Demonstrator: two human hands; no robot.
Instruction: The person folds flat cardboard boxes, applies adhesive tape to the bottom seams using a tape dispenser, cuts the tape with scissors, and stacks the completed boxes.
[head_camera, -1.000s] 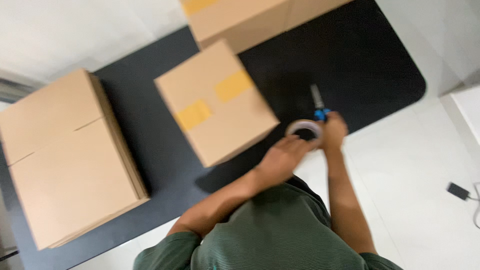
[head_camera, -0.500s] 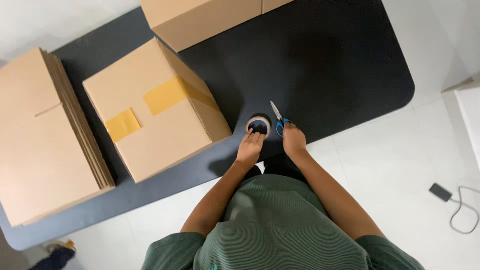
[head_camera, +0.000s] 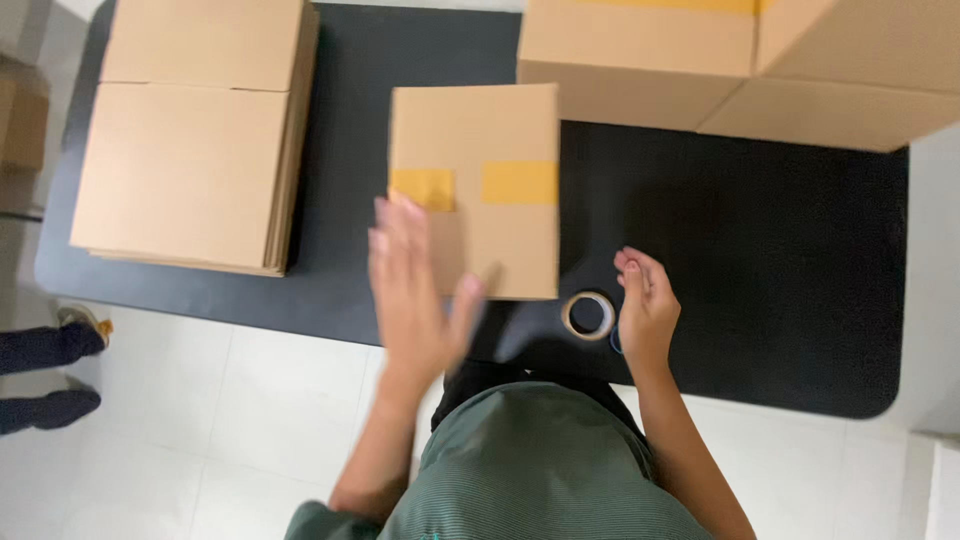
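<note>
Nearest, right hand (head_camera: 648, 312) rests on the black counter (head_camera: 780, 300) just right of the tape roll (head_camera: 589, 315); its grip is loosely curled and holds nothing that shows, with a blue scrap of something peeking from under the palm, too hidden to tell. Left of the roll, left hand (head_camera: 415, 290) hangs spread flat and blurred, fingers wide, empty, over the near corner of the small taped box (head_camera: 490, 140). That box stands just beyond the roll. Further left, a stack of flat cartons (head_camera: 190, 130). Beyond and right, larger boxes (head_camera: 740, 60).
</note>
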